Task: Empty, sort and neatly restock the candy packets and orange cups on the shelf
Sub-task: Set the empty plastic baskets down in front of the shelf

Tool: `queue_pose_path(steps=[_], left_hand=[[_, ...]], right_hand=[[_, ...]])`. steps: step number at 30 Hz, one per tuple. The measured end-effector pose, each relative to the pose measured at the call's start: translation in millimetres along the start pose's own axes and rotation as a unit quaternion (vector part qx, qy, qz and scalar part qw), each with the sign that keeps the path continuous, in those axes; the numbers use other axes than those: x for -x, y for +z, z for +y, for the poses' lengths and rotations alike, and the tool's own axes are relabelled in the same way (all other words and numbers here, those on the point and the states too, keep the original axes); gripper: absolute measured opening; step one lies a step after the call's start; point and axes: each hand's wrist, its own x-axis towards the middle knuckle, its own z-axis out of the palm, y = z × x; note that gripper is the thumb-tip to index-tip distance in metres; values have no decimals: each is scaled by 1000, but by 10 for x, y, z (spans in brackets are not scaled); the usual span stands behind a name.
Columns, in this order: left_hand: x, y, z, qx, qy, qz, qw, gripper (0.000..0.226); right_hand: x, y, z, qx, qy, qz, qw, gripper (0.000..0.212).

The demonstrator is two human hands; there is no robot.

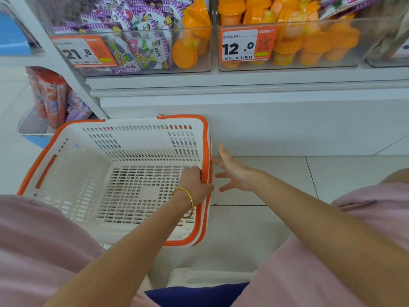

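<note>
Left hand (195, 185) curled round the basket (132, 142) at its right rim, right hand (233, 171) spread, holding nothing, just beside, I judge I'm staging; next, lift mixed candy packets (132, 29) and orange cups (309, 45) off the far shelf (243, 82).

Basket (115, 165) interior open (shelf (243, 85) above).

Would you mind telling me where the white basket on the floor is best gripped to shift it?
Take the basket by the orange rim on its right side, from above, as the left hand does: that edge stands free beside the open right hand, while the far edge sits close to the shelf base.
</note>
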Motion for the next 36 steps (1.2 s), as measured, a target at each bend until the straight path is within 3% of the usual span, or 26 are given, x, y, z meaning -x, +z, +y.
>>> queue_pose_path(steps=[5, 8, 10, 14, 19, 22, 25, 27, 31, 36], left_hand=[[176, -413, 194, 77, 42, -4, 996, 14], [264, -534, 230, 92, 68, -25, 993, 10], [300, -542, 229, 99, 67, -31, 992, 6], [349, -531, 191, 118, 82, -43, 989, 23], [428, -579, 100, 149, 96, -62, 982, 7], [455, -682, 23, 145, 99, -97, 980, 29], [490, -765, -26, 117, 123, -84, 982, 49], [511, -789, -41, 101, 115, -67, 986, 65], [684, -924, 104, 162, 128, -75, 976, 47], [828, -1008, 299, 179, 150, -79, 969, 50]], right_hand=[[2, 0, -108, -8, -9, -3, 1000, 74], [8, 25, -323, -20, -30, 43, 998, 75], [14, 100, -475, -2, -41, 60, 997, 67], [29, 322, -629, 76, -52, 89, 992, 47], [-11, 450, -622, 92, -112, 176, 974, 32], [12, 496, -634, 88, -136, 208, 965, 27], [70, 511, -729, 99, -164, 222, 956, 19], [140, 521, -799, 95, -183, 216, 955, 20], [279, 507, -871, 38, -185, 208, 960, 20], [491, 403, -955, 30, -198, 215, 956, 33]])
